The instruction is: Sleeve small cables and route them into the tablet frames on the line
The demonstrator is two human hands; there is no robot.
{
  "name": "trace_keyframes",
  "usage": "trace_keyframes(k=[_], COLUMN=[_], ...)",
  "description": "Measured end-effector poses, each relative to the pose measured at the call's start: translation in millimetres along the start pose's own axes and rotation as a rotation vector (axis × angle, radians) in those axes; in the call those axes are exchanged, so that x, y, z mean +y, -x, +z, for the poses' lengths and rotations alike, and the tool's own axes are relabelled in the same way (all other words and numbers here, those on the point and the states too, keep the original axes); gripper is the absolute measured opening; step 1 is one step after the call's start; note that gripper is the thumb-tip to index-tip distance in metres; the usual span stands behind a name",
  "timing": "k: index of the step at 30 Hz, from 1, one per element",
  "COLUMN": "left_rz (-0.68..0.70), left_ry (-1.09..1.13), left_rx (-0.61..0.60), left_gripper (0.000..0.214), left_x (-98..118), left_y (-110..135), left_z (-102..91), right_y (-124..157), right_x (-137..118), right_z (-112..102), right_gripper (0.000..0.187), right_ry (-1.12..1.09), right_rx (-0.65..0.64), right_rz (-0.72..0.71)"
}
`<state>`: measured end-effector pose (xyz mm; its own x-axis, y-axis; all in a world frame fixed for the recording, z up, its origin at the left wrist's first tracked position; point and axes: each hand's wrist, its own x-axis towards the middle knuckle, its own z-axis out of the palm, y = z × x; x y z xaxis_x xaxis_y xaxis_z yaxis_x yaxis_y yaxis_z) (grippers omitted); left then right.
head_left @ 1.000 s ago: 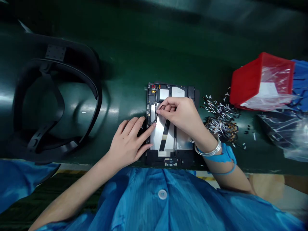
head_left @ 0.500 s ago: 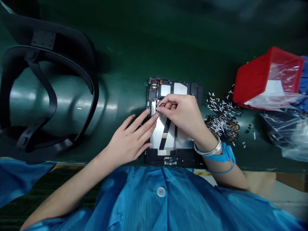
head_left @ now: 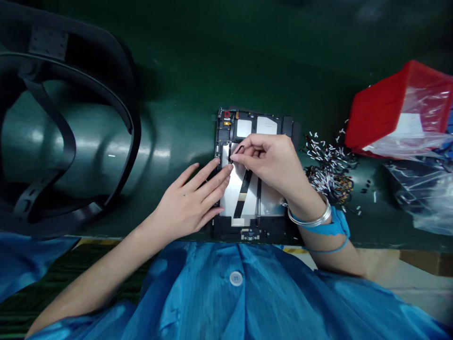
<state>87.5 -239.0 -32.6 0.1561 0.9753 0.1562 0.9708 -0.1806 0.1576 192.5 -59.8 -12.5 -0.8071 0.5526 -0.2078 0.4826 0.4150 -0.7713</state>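
green table under everything. big black curved frame lies well off to the left of the left hand, apart from it. blue coat fills the bottom, below both wrists.

containers: red bin sits well to the right of the right hand, up and away from it, tipped so that its opening faces right. a clear plastic bag is stuffed in it and spills over the rim. a white patch shows through the bag; can't tell what it is. more clear bags lie on the table below the bin, contents too dark to tell.

opened tablet lies flat under both hands with its back off, showing a silver plate and two black ribbon strips just below the right hand's fingers.

loose pile of small wires lies on the table just right of the right hand, between it and the bin, not in any container.

left hand: flat and loose, fingers stretched out, tips pressing on the tablet's left edge, gripping nothing.

right hand: curled over the tablet's upper middle, thumb and forefinger pinched on a thin black cable at the tablet's upper left, right by the left hand's fingertips.

silver bangle and blue wrist strap on the right wrist.
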Motion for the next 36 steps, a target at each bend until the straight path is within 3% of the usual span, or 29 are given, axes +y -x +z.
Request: trace_keyframes(k=[17, 26, 36], left_rz=[0.000, 0.000, 0.000], left_ry=[0.052, 0.106, 0.115], left_rx=[0.015, 0.016, 0.022], left_gripper=[0.046, 0.046, 0.045], left_x=[-2, -6, -5], left_y=[-4, -7, -7], left_z=[-3.5, -9.2, -9.9], right_y=[4, -3, -3], right_x=[-2, 0, -3], right_z=[6, 6, 7], right_gripper=[0.003, 0.002, 0.006], right_ry=[0.189, -0.006, 0.062], right_rx=[0.078, 0.096, 0.117], right_rz=[-0.068, -0.001, 0.039])
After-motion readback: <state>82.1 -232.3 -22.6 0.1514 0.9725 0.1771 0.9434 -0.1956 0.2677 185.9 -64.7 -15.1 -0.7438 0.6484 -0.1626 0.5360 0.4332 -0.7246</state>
